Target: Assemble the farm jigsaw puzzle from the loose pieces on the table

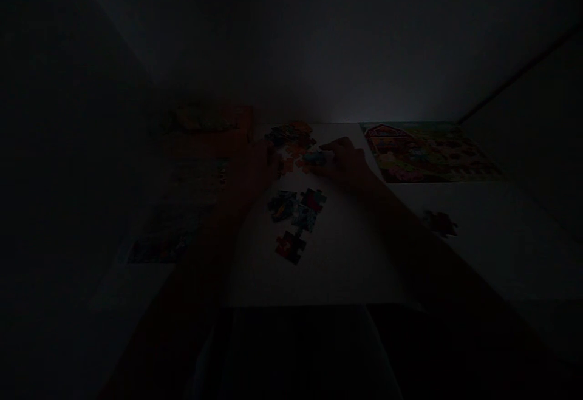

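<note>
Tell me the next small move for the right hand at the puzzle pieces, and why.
Probably lift the bluish piece under the right hand and carry it toward the joined cluster nearer the body. The fingers rest on that piece beside the loose pile; the dim light hides whether they grip it.

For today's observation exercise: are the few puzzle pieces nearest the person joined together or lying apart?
Mostly joined: the near cluster of pieces sits interlocked on the table, one piece just below. The picture is too dark to confirm it.

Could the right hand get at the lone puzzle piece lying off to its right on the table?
Probably yes. The right hand rests by the far pile, and the bare table between it and the lone piece looks unobstructed, though the picture is very dark.
</note>
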Motion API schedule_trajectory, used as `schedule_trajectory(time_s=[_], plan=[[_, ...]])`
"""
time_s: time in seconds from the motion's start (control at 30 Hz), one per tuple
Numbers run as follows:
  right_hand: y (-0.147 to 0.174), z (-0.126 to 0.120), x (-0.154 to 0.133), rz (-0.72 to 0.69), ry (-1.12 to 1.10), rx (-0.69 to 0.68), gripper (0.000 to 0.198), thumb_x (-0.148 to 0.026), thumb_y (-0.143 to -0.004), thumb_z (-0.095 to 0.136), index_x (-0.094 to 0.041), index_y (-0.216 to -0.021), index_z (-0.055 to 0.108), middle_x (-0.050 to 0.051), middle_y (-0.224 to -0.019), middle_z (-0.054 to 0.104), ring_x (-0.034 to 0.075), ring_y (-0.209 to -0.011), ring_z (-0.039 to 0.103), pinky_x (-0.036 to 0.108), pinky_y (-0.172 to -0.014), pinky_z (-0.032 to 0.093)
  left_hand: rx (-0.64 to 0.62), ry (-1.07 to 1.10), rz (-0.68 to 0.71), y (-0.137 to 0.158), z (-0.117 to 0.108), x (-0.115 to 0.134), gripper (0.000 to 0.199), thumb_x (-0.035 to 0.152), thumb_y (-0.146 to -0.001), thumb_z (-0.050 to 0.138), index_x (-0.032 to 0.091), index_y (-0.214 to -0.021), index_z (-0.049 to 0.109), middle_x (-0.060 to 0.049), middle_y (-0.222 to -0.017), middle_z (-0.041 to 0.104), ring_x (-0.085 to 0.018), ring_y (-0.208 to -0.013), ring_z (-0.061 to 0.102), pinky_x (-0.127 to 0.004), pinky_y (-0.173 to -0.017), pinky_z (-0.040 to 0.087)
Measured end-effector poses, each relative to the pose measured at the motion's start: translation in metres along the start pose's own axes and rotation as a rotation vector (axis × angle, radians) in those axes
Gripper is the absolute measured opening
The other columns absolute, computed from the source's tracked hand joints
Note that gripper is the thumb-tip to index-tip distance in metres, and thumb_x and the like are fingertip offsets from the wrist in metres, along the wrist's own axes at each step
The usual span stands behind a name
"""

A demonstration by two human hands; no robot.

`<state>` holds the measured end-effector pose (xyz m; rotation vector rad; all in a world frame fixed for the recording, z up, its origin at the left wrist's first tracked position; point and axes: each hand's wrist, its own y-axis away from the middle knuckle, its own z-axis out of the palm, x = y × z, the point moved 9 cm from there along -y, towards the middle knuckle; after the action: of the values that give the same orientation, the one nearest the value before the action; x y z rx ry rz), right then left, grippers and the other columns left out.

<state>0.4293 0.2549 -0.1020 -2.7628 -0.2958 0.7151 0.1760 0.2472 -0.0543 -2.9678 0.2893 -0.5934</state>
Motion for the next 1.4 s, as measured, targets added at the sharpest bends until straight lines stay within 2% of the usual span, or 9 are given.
schedule_trajectory(time_s=[0.23, 0.43, 0.67, 0.77, 0.87, 1.0, 1.13, 1.2, 1.4], plan=[[-0.002, 0.003, -0.004, 0.022, -0.028, 0.008, 0.060, -0.064, -0.087, 0.092, -0.023, -0.130, 0.081, 0.020, -0.143, 0.072, 0.040, -0.113, 0.075, 0.068, -0.114, 0.048, 0.004, -0.003, -0.007, 0.003, 0.000, 0.001, 0.028, 0.046, -0.113, 0.067, 0.022, -0.123, 0.078, -0.014, -0.129, 0.081, -0.032, -0.117, 0.077, -0.042, -0.100, 0.060], [0.005, -0.034, -0.037, -0.264, -0.054, 0.188, 0.062, -0.043, -0.090, 0.086, -0.028, -0.148, 0.071, 0.016, -0.145, 0.073, 0.037, -0.112, 0.073, 0.061, -0.109, 0.051, -0.008, -0.009, 0.014, 0.002, 0.001, 0.002, 0.027, 0.044, -0.114, 0.068, 0.022, -0.125, 0.078, -0.015, -0.129, 0.081, -0.032, -0.118, 0.076, -0.042, -0.101, 0.060], [0.015, -0.054, -0.069, -0.390, -0.078, 0.221, 0.073, -0.050, -0.093, 0.090, -0.030, -0.159, 0.066, 0.015, -0.147, 0.075, 0.040, -0.117, 0.075, 0.066, -0.114, 0.050, -0.001, -0.019, 0.029, 0.003, -0.001, 0.004, 0.026, 0.044, -0.114, 0.068, 0.021, -0.122, 0.078, -0.015, -0.132, 0.080, -0.033, -0.121, 0.076, -0.043, -0.102, 0.061], [0.026, -0.084, -0.073, -0.434, -0.109, 0.192, 0.073, -0.055, -0.091, 0.096, -0.034, -0.156, 0.070, 0.013, -0.144, 0.078, 0.041, -0.115, 0.077, 0.070, -0.115, 0.052, -0.042, -0.001, 0.023, 0.003, 0.000, 0.005, 0.027, 0.042, -0.114, 0.067, 0.019, -0.124, 0.078, -0.017, -0.131, 0.081, -0.032, -0.119, 0.076, -0.043, -0.102, 0.061], [0.059, -0.130, -0.053, -0.421, -0.222, 0.188, 0.080, -0.059, -0.088, 0.099, -0.043, -0.159, 0.070, 0.012, -0.147, 0.079, 0.041, -0.110, 0.080, 0.069, -0.098, 0.063, -0.020, -0.004, 0.018, 0.003, -0.003, 0.006, 0.029, 0.042, -0.113, 0.069, 0.020, -0.129, 0.078, -0.017, -0.135, 0.080, -0.033, -0.124, 0.074, -0.043, -0.106, 0.060], [0.132, -0.177, 0.029, -0.159, -0.171, 0.235, 0.064, -0.070, -0.079, 0.101, -0.056, -0.139, 0.082, 0.018, -0.134, 0.084, 0.051, -0.118, 0.081, 0.075, -0.081, 0.064, -0.006, -0.019, -0.003, 0.004, -0.004, 0.003, 0.041, 0.049, -0.107, 0.081, 0.019, -0.135, 0.078, -0.020, -0.149, 0.072, -0.038, -0.138, 0.070, -0.045, -0.112, 0.059], [0.195, -0.177, 0.113, 0.150, -0.019, 0.072, 0.056, -0.083, -0.077, 0.093, -0.062, -0.129, 0.085, 0.020, -0.136, 0.085, 0.061, -0.122, 0.079, 0.091, -0.098, 0.055, -0.020, -0.029, 0.036, 0.007, 0.001, 0.005, 0.056, 0.060, -0.105, 0.084, 0.017, -0.140, 0.078, -0.026, -0.162, 0.063, -0.047, -0.148, 0.063, -0.052, -0.122, 0.055], [0.203, -0.174, 0.125, 0.190, 0.041, 0.062, 0.051, -0.084, -0.081, 0.087, -0.061, -0.126, 0.084, 0.018, -0.135, 0.086, 0.062, -0.124, 0.078, 0.093, -0.100, 0.054, -0.013, -0.039, 0.056, 0.008, 0.001, 0.006, 0.053, 0.058, -0.105, 0.082, 0.017, -0.139, 0.078, -0.026, -0.162, 0.062, -0.047, -0.148, 0.063, -0.053, -0.123, 0.054], [0.115, -0.116, 0.043, -0.128, -0.060, 0.069, 0.055, -0.079, -0.094, 0.083, -0.035, -0.127, 0.084, 0.013, -0.112, 0.084, 0.041, -0.094, 0.083, 0.070, -0.084, 0.069, -0.033, -0.065, 0.050, 0.007, 0.000, 0.004, 0.041, 0.046, -0.108, 0.083, 0.020, -0.139, 0.079, -0.024, -0.159, 0.063, -0.041, -0.144, 0.066, -0.048, -0.118, 0.058]])
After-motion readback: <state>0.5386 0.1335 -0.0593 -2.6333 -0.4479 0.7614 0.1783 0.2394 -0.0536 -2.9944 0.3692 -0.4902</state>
